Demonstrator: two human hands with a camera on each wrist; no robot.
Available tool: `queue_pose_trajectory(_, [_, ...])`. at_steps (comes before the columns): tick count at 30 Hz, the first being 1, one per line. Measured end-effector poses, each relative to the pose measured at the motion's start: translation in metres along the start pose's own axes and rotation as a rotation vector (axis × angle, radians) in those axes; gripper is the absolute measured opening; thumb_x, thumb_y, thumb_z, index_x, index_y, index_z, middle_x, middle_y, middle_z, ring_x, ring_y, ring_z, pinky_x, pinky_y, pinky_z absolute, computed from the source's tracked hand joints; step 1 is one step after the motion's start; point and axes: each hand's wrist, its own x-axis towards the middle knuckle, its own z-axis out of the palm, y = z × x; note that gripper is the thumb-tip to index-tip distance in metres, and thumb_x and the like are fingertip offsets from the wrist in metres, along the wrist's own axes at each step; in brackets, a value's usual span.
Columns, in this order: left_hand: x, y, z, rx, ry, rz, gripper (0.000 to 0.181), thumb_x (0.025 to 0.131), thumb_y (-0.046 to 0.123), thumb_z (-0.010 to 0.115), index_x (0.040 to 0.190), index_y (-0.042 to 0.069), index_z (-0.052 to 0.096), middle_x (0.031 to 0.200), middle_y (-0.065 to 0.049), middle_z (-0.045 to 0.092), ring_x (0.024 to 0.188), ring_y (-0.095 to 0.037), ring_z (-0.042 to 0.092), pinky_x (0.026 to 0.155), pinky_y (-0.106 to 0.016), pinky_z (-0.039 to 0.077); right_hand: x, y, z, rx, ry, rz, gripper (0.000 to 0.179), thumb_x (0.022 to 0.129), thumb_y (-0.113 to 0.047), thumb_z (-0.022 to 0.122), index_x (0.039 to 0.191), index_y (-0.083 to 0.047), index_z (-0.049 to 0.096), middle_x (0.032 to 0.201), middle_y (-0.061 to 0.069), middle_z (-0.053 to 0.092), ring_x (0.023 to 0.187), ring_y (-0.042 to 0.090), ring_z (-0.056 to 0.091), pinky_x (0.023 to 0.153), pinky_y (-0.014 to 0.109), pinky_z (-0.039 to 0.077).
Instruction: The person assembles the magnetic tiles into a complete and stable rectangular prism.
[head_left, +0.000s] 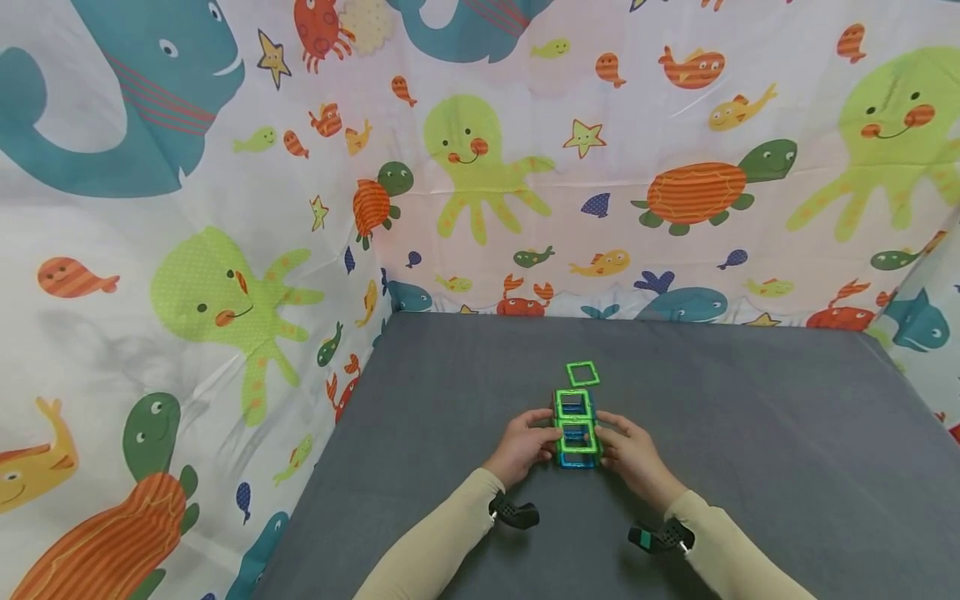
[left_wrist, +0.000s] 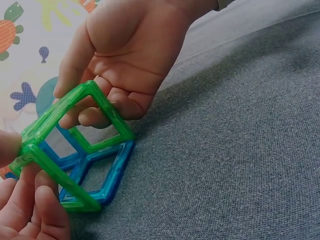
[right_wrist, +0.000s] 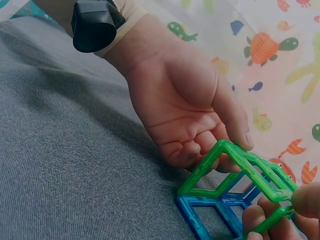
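Note:
On the grey cloth, a structure of magnetic building tiles (head_left: 576, 422) stands between the two hands. Its open frames are green on top and along the sides, blue at the base and inside. The left hand (head_left: 525, 443) grips its left side, thumb on the upper green edge and the other fingers curled below. From the right, the right hand (head_left: 632, 457) pinches the opposite green edge between thumb and fingers. Close behind the structure lies a loose green square tile (head_left: 586, 383), flat on the cloth.
A grey cloth (head_left: 750, 433) covers the work surface. White curtains printed with sea animals (head_left: 517, 150) hang at the back and at both sides. Each wrist carries a black strap (head_left: 513, 511) with a small device.

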Motion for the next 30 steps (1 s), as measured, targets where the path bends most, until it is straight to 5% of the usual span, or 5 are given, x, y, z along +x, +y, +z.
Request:
queue_pose_trajectory(14, [-0.003,0.003,0.005,-0.045,0.015,0.012,0.047,0.093,0.01,0.07,0.138,0.003,0.058,0.076,0.0,0.059,0.062,-0.009,0.05,0.057,-0.022,0.046,0.005,0.001,0.012,-0.055,0.11,0.024,0.059,0.102,-0.023,0.06,0.154,-0.004,0.038,0.107,0.006,0.064,0.07,0.012,0.054,0.067,0.031,0.049])
queue_pose_trajectory(30, [0.001,0.002,0.007,-0.037,0.01,0.005,0.044,0.094,0.009,0.07,0.136,0.002,0.059,0.077,0.001,0.063,0.062,-0.009,0.053,0.058,-0.022,0.047,0.001,0.001,0.011,-0.009,0.122,0.005,0.05,0.106,-0.02,0.052,0.151,-0.003,0.042,0.096,-0.001,0.069,0.07,0.009,0.055,0.063,0.029,0.047])
